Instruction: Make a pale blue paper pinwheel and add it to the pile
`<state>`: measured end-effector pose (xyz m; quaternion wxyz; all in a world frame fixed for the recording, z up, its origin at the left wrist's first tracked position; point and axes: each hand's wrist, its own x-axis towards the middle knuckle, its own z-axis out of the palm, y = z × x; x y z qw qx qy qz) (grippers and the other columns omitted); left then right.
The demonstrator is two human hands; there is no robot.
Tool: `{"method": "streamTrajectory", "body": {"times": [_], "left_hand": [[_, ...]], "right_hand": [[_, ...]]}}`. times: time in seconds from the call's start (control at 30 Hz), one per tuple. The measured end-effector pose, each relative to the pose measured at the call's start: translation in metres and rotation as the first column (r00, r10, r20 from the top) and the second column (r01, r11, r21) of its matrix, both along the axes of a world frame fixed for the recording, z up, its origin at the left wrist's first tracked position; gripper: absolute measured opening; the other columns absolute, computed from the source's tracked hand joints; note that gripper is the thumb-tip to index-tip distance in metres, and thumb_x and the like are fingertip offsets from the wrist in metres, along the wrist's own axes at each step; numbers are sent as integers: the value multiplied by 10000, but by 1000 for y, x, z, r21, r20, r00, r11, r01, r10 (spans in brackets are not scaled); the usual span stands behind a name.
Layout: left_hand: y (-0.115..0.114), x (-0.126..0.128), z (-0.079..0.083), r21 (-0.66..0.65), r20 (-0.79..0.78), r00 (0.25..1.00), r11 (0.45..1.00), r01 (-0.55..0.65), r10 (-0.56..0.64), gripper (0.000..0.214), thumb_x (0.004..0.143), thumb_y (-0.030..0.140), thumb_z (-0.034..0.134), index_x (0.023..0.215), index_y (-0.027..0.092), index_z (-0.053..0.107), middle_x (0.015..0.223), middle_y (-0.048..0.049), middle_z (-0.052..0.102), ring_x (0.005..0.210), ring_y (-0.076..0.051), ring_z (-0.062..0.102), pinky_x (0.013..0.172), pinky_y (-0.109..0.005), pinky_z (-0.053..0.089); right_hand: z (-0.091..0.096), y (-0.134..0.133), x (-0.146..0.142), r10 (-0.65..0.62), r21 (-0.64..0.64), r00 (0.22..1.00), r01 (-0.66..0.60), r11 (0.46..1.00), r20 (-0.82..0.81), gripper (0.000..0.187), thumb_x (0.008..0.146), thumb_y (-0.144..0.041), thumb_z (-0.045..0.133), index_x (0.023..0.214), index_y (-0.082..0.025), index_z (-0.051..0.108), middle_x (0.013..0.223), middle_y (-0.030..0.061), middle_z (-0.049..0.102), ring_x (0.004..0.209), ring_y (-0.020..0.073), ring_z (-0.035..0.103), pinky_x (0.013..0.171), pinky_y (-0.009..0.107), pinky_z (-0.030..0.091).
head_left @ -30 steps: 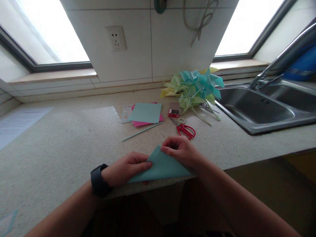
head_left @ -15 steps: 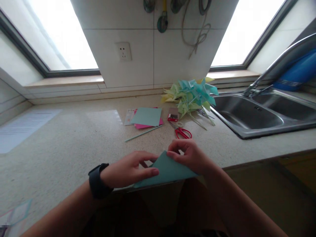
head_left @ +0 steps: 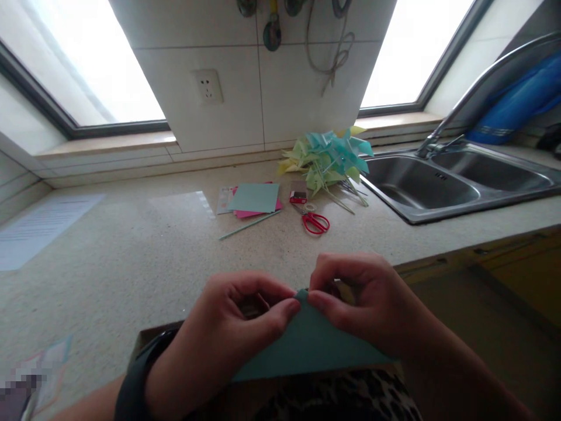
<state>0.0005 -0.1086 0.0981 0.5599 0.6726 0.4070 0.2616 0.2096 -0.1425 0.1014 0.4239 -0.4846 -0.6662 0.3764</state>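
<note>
A light blue-green sheet of paper (head_left: 311, 348), folded into a triangle, is held close to my body at the counter's front edge, its point facing away from me. My left hand (head_left: 245, 318) pinches that point between thumb and forefinger from the left. From the right, my right hand (head_left: 357, 292) pinches the same point, thumb nearest me. Both hands are closed and their tips nearly meet. The paper's lower corners are partly behind my hands. Beyond them lie red-handled scissors (head_left: 315, 223) and a thin pale stick (head_left: 249, 224).
A stack of square papers (head_left: 254, 197), blue-green over pink, lies mid-counter beside a small red box (head_left: 298, 195). Paper pinwheels (head_left: 335, 155) are heaped near the steel sink (head_left: 421, 219). A printed sheet (head_left: 39, 222) lies at left; an electric socket (head_left: 208, 86) is on the wall.
The folded paper has come nearer to me, off the counter edge. My left hand has moved from lying along its side to pinching the point beside my right hand. The view has shifted slightly.
</note>
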Motion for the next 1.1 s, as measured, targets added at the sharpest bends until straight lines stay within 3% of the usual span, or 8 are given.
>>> {"method": "streamTrajectory", "body": {"times": [0.27, 0.5, 1.1], "left_hand": [[-8, 0, 7, -20, 58, 998, 1000, -16, 17, 197, 746, 403, 789, 743, 207, 801, 652, -41, 740, 565, -171, 638, 468, -228, 491], [-15, 0, 17, -101, -32, 999, 994, -36, 32, 134, 768, 355, 777, 785, 224, 799, 652, -17, 723, 574, -121, 598, 492, -169, 435], [-14, 0, 16, -82, -44, 998, 995, -56, 53, 154, 733, 374, 777, 766, 225, 799, 618, -32, 702, 544, -126, 579, 465, -179, 407]], "right_hand": [[7, -15, -4, -34, -29, 999, 34, 999, -7, 114, 794, -253, 705, 685, -221, 692, 551, -15, 572, 477, 107, 473, 409, 231, 375], [12, -20, -6, -14, -136, 999, 19, 991, 36, 92, 797, -241, 692, 720, -195, 673, 596, -27, 568, 538, 100, 475, 474, 214, 387], [13, -19, -7, -22, -165, 999, 26, 986, 27, 88, 791, -251, 682, 722, -197, 673, 595, -29, 573, 537, 98, 474, 476, 210, 382]]}}
